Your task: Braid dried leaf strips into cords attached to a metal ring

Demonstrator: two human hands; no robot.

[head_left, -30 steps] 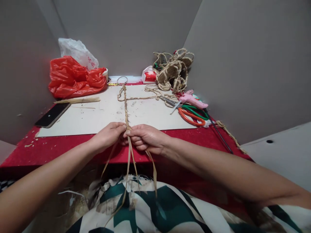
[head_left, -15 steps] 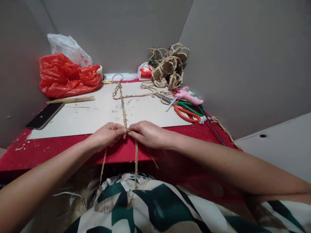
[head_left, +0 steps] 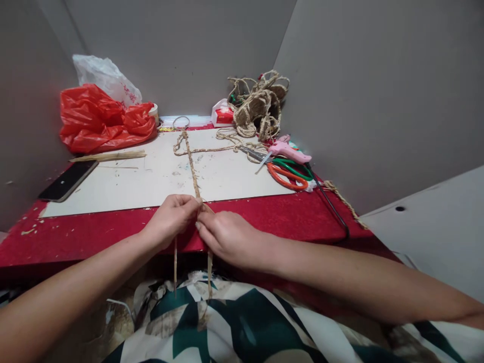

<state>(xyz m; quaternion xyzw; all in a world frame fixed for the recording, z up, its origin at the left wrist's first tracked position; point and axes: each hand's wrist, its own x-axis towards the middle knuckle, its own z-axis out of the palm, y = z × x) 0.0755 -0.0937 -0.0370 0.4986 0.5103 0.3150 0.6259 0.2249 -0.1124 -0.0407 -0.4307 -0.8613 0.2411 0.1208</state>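
Note:
A braided straw cord (head_left: 192,169) runs down the white board (head_left: 234,179) from a metal ring (head_left: 181,122) to my hands at the table's front. My left hand (head_left: 177,214) pinches the cord's lower end between thumb and fingers. Just below and to the right, my right hand (head_left: 223,232) is closed on a flat straw strand (head_left: 207,206) that comes off the braid. Loose strand ends hang under both hands: a thin straw strand (head_left: 175,262) on the left and a wider straw strip (head_left: 209,275) in the middle, reaching my patterned clothing.
Scissors (head_left: 287,174) and a pink glue gun (head_left: 289,150) lie at the right, with a woven straw bundle (head_left: 260,108) behind. A phone (head_left: 70,180), straw strips (head_left: 113,156) and a red plastic bag (head_left: 106,121) are at the left. Grey walls enclose the table.
My right hand has moved down and slightly toward me, drawing a strand away from the braid's end. My left hand has shifted a little right, still pinching the cord.

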